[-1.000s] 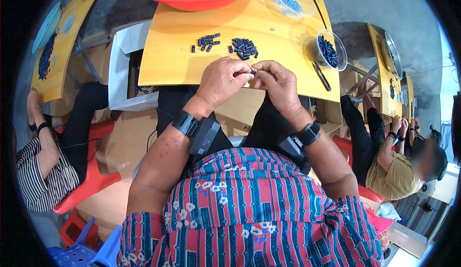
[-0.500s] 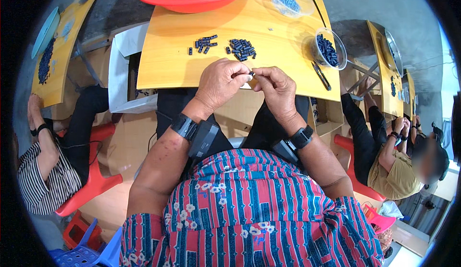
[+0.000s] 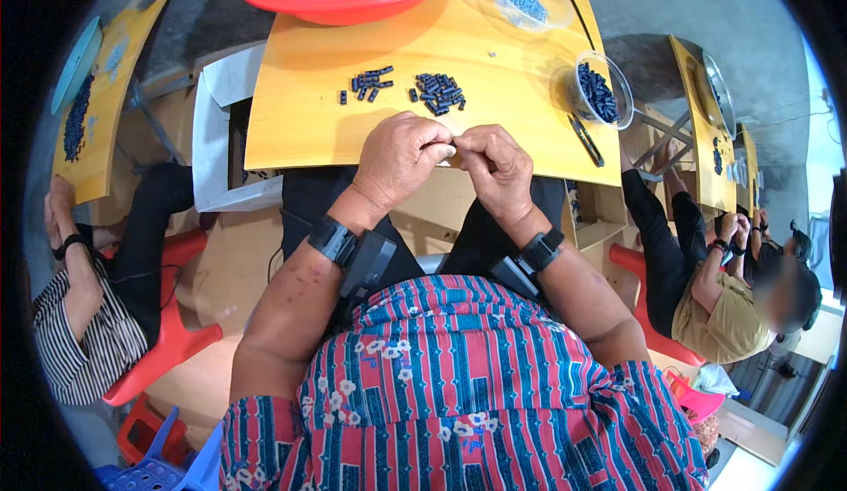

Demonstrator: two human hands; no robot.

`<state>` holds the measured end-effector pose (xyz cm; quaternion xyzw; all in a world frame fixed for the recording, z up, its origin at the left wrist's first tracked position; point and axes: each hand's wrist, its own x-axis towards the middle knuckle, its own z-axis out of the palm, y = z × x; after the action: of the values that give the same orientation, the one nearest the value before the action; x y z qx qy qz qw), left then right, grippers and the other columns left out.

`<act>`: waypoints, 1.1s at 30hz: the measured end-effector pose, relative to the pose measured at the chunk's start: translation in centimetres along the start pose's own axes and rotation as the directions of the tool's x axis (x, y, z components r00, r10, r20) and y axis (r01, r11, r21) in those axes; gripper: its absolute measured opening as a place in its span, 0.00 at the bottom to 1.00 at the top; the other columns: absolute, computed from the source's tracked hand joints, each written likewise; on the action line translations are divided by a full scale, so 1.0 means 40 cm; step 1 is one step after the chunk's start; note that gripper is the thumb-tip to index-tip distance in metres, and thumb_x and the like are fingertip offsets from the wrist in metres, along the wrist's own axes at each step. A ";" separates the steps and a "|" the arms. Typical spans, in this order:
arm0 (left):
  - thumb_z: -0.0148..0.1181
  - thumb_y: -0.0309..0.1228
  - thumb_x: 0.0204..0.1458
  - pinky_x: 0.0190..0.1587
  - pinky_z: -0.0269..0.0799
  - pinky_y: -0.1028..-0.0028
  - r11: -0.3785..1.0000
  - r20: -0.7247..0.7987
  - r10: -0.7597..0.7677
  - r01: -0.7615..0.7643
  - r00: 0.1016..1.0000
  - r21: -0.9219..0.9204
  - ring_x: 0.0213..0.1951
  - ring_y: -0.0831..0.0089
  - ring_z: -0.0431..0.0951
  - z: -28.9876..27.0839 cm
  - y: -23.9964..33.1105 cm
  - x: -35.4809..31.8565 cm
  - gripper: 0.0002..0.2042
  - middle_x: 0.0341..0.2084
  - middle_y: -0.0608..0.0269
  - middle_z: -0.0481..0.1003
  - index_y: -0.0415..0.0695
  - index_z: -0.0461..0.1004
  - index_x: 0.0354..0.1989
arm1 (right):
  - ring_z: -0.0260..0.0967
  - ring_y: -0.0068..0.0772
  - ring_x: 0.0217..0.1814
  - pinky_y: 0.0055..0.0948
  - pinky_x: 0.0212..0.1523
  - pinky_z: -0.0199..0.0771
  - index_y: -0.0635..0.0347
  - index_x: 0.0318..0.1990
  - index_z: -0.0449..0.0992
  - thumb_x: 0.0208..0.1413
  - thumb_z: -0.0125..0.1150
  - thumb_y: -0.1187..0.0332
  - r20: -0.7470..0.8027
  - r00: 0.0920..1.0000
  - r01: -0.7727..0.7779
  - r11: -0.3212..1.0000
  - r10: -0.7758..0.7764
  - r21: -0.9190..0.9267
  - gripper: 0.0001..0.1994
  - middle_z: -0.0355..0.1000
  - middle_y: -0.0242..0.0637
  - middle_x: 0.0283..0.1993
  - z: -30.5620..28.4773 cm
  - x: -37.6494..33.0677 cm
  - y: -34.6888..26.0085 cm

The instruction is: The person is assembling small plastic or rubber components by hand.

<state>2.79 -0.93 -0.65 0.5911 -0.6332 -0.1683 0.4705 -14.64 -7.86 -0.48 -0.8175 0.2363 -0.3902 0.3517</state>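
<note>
One small dark piece [image 3: 453, 142], mostly hidden, at meeting fingertips of left hand [image 3: 399, 157] and right hand [image 3: 499, 166]; both pinched narrow on it, over near edge of yellow table [image 3: 296, 129]. Beyond, right: slim black tool [image 3: 589, 142] lying flat. Farther: two clusters of dark pieces [image 3: 438, 92], side by side; clear tub [image 3: 627, 107] of more, at right. Farthest: red basin [image 3: 371, 7], heaped with dark pieces; pale-blue bits [image 3: 524, 3] in clear container to its right.

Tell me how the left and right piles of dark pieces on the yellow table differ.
The left pile looks smaller; the right pile has more pieces. The left pile is looser, with gaps showing yellow; the right pile is packed closer together. Both consist of small dark pieces lying on the yellow table.
</note>
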 end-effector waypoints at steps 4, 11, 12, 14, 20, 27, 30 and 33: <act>0.66 0.30 0.49 0.37 0.73 0.64 0.997 -0.018 -0.063 0.062 0.998 -0.052 0.32 0.60 0.77 0.003 0.005 0.003 0.05 0.26 0.58 0.79 0.42 0.79 0.31 | 0.76 0.24 0.35 0.21 0.37 0.81 0.66 0.42 0.81 0.55 0.62 0.85 -0.007 0.986 -0.162 0.961 0.168 0.225 0.09 0.76 0.38 0.42 -0.002 -0.007 0.007; 0.66 0.30 0.50 0.38 0.73 0.65 0.995 0.000 -0.091 0.091 0.996 -0.034 0.33 0.60 0.78 0.000 0.014 0.004 0.06 0.26 0.59 0.79 0.42 0.80 0.32 | 0.77 0.24 0.39 0.22 0.39 0.81 0.68 0.42 0.81 0.55 0.63 0.84 -0.007 0.949 -0.292 0.887 0.316 0.357 0.08 0.76 0.38 0.40 -0.001 -0.010 -0.003; 0.66 0.30 0.50 0.38 0.73 0.65 0.994 0.009 -0.100 0.101 0.995 -0.036 0.33 0.60 0.78 -0.002 0.016 0.003 0.06 0.26 0.59 0.79 0.42 0.80 0.32 | 0.77 0.24 0.38 0.22 0.39 0.81 0.68 0.42 0.81 0.55 0.63 0.84 -0.001 0.948 -0.298 0.889 0.318 0.347 0.08 0.76 0.38 0.40 -0.001 -0.009 -0.006; 0.66 0.30 0.50 0.38 0.73 0.65 0.993 0.018 -0.112 0.113 0.994 -0.039 0.33 0.60 0.78 -0.001 0.015 0.002 0.06 0.26 0.59 0.79 0.42 0.80 0.32 | 0.77 0.24 0.38 0.22 0.39 0.81 0.68 0.41 0.81 0.55 0.63 0.84 0.003 0.952 -0.291 0.903 0.306 0.316 0.08 0.76 0.38 0.39 -0.002 -0.006 -0.015; 0.66 0.31 0.49 0.38 0.72 0.63 0.997 -0.012 -0.072 0.072 0.997 -0.010 0.33 0.59 0.77 0.004 0.013 -0.001 0.06 0.25 0.59 0.78 0.43 0.79 0.30 | 0.77 0.26 0.38 0.24 0.37 0.78 0.65 0.38 0.78 0.52 0.64 0.84 -0.032 0.987 -0.153 0.976 0.159 0.156 0.07 0.76 0.39 0.37 0.004 -0.017 0.008; 0.65 0.31 0.48 0.37 0.71 0.61 0.999 0.015 -0.003 0.002 1.000 0.032 0.33 0.58 0.76 -0.001 0.013 -0.001 0.06 0.24 0.59 0.77 0.43 0.78 0.29 | 0.76 0.33 0.37 0.25 0.37 0.75 0.64 0.36 0.77 0.48 0.65 0.84 -0.002 0.994 0.113 0.993 -0.113 -0.037 0.08 0.76 0.42 0.37 0.000 -0.002 0.001; 0.65 0.31 0.48 0.37 0.71 0.62 0.999 0.024 0.014 -0.015 1.000 0.045 0.33 0.58 0.76 0.000 0.008 0.000 0.05 0.24 0.59 0.77 0.43 0.77 0.29 | 0.75 0.32 0.37 0.24 0.38 0.75 0.64 0.37 0.77 0.49 0.65 0.84 0.021 0.994 0.104 0.994 -0.103 -0.020 0.08 0.76 0.42 0.37 -0.004 -0.005 0.009; 0.66 0.30 0.49 0.37 0.72 0.63 1.000 0.015 -0.023 0.023 1.000 0.018 0.33 0.58 0.76 0.002 0.011 0.002 0.05 0.25 0.59 0.77 0.43 0.78 0.30 | 0.74 0.26 0.37 0.23 0.39 0.76 0.65 0.39 0.78 0.51 0.64 0.84 -0.021 0.993 -0.111 0.973 0.117 0.201 0.08 0.76 0.38 0.38 0.003 -0.011 0.014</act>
<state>2.47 -0.92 -0.34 0.6013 -0.6312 -0.1726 0.4585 -14.86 -7.89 -1.18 -0.7567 0.2483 -0.4044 0.4496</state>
